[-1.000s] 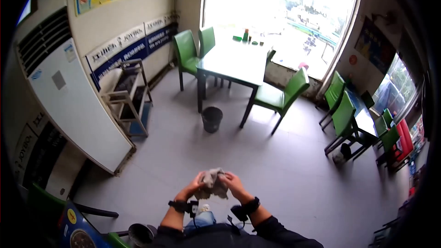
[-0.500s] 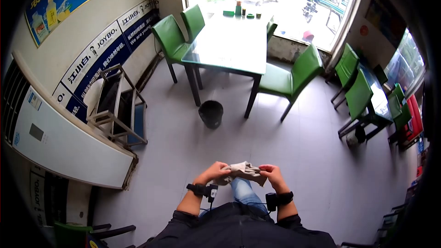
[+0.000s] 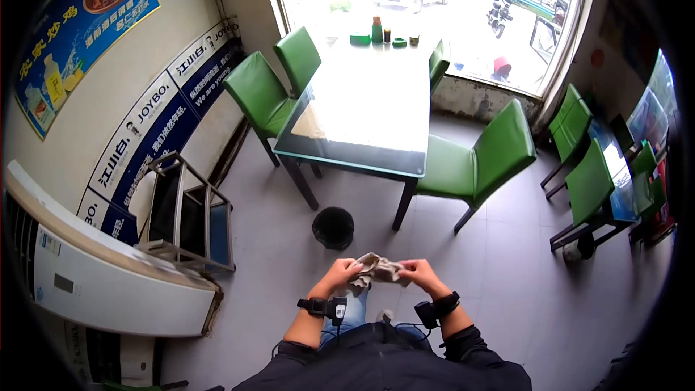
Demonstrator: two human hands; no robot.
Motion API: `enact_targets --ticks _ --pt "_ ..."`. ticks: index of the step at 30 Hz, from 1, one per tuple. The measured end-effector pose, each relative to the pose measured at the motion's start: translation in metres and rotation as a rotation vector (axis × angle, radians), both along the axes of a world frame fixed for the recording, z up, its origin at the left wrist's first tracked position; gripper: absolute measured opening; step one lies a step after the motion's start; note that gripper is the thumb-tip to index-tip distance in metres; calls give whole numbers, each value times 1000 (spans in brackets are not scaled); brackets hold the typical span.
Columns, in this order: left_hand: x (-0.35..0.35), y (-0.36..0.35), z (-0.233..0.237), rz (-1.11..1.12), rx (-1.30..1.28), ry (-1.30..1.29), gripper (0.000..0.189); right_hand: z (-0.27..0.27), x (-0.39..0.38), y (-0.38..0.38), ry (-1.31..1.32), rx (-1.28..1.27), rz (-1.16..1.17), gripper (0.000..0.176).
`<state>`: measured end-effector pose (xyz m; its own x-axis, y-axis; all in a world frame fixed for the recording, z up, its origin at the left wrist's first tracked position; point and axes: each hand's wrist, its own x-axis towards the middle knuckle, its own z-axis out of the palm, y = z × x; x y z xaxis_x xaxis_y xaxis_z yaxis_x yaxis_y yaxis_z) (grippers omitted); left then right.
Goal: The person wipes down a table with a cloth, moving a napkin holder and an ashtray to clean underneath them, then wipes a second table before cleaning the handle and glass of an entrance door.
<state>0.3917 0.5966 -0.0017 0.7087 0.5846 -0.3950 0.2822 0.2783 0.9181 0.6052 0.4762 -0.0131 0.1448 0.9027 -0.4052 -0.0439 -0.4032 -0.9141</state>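
A crumpled greyish-beige cloth (image 3: 378,269) hangs between my two hands, above my legs and the floor. My left hand (image 3: 343,272) is closed on its left end. The right end is pinched in the fingers of my right hand (image 3: 420,274). Straps with small devices are on both wrists. Just beyond the cloth, slightly to the left, a black bin (image 3: 333,228) stands on the floor.
Ahead is a glass-topped table (image 3: 362,112) with small containers (image 3: 377,30) at its far end. Green chairs (image 3: 499,152) flank it. A metal-framed rack (image 3: 192,210) and a white air conditioner (image 3: 123,293) are at left, another table (image 3: 612,170) at right.
The table, chairs and bin appear nearer and lower in view. Both hands still hold the cloth, which is more bunched and folded differently.
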Motion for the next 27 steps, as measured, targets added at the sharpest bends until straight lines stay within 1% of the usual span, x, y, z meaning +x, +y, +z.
enact_targets --ticks 1,2,4,5,6,8,9,10,11,12,14,16,17,18,19,20,21,22,24,25,26,27 --pt "5 15 -4 57 -101 -35 24 -5 5 15 -22 12 4 27" --pt "11 32 -9 46 -101 -31 24 -10 7 28 -41 19 3 26" --pt "29 67 -12 124 -172 -89 19 -18 16 52 -86 33 -55 25" --pt "40 85 -10 111 -131 -90 17 -20 24 68 -138 54 -104 23" --pt "47 111 -22 -14 -82 -68 20 -21 33 84 -144 65 -134 23" --pt "75 150 -8 -98 -90 -77 21 -20 57 113 -174 4 -151 21" --pt "87 171 2 -217 -72 -37 23 -12 67 128 -270 -21 -176 19" --pt "100 196 14 -331 -54 0 26 4 80 148 -502 24 -125 20" --pt "116 220 12 -422 -4 -15 26 20 88 167 -621 101 -144 18" --pt "130 241 40 -527 155 57 24 36 99 187 -738 187 -159 18" --pt "158 283 45 -729 723 -7 22 67 125 221 -998 548 93 16" --pt "175 292 60 -715 865 75 16 74 138 236 -1148 588 97 15" --pt "182 296 44 -640 1000 8 10 70 146 242 -1220 584 95 14" --pt "187 299 39 -604 1038 -9 8 65 150 249 -1290 586 87 13" --pt "193 304 23 -531 1120 -25 9 57 152 255 -1277 581 81 13" --pt "202 309 2 -451 1203 -47 10 50 159 263 -1328 571 71 12" --pt "208 313 -19 -396 1208 10 13 40 168 270 -1380 559 61 11" --pt "212 314 -41 -397 1200 12 13 26 174 278 -1369 550 34 10" --pt "221 310 -84 -206 1243 47 20 -12 192 288 -1388 482 80 10" --pt "225 306 -104 -323 1140 219 34 -29 197 291 -1423 372 128 15" --pt "226 299 -111 -391 1227 274 49 -49 201 293 -1485 263 185 26" --pt "229 295 -112 -507 1181 277 55 -65 203 294 -1468 332 249 31"
